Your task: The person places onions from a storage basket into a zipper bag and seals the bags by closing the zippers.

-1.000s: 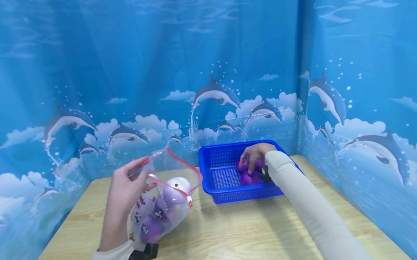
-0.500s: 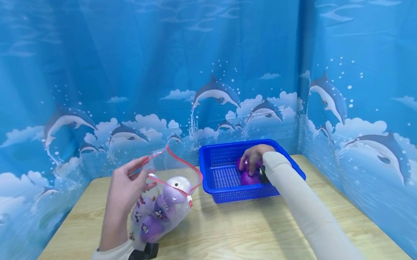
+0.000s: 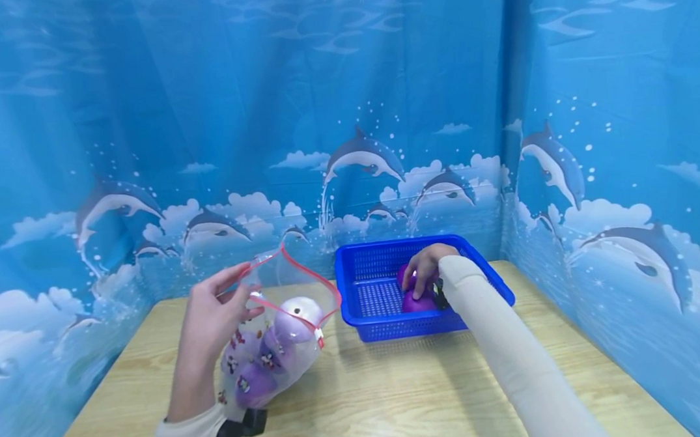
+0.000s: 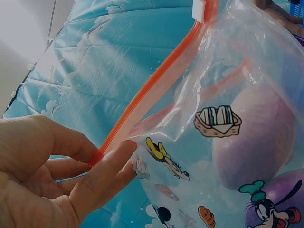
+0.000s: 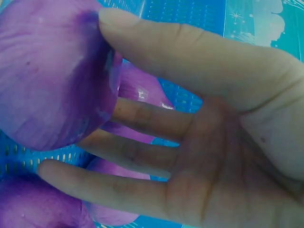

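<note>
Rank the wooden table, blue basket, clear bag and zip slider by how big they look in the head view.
1. Wooden table
2. Blue basket and clear bag, too close to rank
3. Zip slider

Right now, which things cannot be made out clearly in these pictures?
Head: the right hand partly hides the onions in the basket.
Head: overlap hides how many onions the bag holds.
Left wrist: the top edge crops the white slider.
Right wrist: the left edge crops the nearest onion.
</note>
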### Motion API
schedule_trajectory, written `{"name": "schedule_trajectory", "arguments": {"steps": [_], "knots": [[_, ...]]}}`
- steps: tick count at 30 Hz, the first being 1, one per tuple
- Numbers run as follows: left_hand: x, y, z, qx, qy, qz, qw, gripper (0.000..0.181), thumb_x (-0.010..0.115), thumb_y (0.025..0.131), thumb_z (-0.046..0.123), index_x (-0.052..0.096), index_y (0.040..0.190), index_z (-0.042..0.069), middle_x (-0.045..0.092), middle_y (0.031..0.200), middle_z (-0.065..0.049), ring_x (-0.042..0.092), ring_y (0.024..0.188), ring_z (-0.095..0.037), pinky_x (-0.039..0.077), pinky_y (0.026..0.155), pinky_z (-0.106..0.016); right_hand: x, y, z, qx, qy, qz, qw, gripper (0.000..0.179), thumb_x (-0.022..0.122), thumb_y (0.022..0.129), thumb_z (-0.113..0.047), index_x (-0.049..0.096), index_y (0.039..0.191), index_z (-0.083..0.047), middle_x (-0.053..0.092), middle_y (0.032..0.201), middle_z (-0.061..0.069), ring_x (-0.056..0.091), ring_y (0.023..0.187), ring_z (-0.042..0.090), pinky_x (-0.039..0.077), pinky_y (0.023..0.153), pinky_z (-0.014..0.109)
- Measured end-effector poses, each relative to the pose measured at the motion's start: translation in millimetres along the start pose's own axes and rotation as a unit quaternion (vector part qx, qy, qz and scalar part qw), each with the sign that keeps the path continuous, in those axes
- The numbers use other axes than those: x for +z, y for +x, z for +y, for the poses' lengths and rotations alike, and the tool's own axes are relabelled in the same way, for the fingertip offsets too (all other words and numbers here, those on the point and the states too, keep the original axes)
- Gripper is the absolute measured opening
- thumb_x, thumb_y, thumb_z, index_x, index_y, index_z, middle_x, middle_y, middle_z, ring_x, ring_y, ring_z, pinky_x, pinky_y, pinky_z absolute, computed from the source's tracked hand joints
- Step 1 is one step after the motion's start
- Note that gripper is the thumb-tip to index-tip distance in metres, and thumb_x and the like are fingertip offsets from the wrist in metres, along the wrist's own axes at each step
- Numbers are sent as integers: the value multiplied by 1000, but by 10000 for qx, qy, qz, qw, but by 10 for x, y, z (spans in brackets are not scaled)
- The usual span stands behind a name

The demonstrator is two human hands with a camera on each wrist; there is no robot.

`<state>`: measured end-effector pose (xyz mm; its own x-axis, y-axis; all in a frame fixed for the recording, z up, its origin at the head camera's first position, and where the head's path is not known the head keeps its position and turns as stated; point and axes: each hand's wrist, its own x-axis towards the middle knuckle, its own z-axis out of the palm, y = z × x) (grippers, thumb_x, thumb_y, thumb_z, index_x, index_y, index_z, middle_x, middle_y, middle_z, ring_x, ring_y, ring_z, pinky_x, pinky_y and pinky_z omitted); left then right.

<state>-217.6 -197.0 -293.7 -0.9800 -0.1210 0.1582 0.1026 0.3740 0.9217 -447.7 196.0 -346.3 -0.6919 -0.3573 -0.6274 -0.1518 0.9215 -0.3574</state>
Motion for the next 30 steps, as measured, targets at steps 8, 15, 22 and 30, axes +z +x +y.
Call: {"name": "schedule_trajectory", "arguments": {"steps": [8, 15, 22, 30], "knots": [[0, -1, 5, -56, 26, -1, 10000, 51, 48, 107, 17, 43, 157, 15, 46, 161, -17, 78, 103, -22, 66, 76, -23, 17, 12, -13, -102, 221, 19, 9997, 37, 85, 84, -23, 76, 120, -19, 69, 110, 1, 65, 90, 12, 60, 78, 23], [7, -3, 12, -76, 21, 33, 10000, 51, 48, 107, 17, 44, 157, 14, 46, 160, -17, 76, 108, -26, 66, 78, -24, -7, -37, -65, -264, 252, 45, 9993, 39, 84, 85, -22, 74, 122, -16, 67, 108, 0, 62, 82, 10, 57, 71, 20], [7, 2, 12, 3, -116, 20, 9999, 50, 47, 107, 14, 43, 157, 13, 43, 163, -13, 69, 123, -35, 66, 81, -26, -89, -137, -127, -281, 286, 244, 9989, 41, 86, 84, -26, 74, 123, -21, 65, 107, 0, 60, 85, 12, 56, 72, 22], [8, 2, -1, 2, -46, 28, 10000, 50, 48, 106, 15, 44, 156, 12, 45, 161, -16, 73, 116, -30, 66, 79, -26, -146, -217, -195, -508, 698, 170, 9961, 45, 83, 87, -19, 71, 130, -16, 65, 116, 8, 62, 93, 18, 66, 84, 36]]}}
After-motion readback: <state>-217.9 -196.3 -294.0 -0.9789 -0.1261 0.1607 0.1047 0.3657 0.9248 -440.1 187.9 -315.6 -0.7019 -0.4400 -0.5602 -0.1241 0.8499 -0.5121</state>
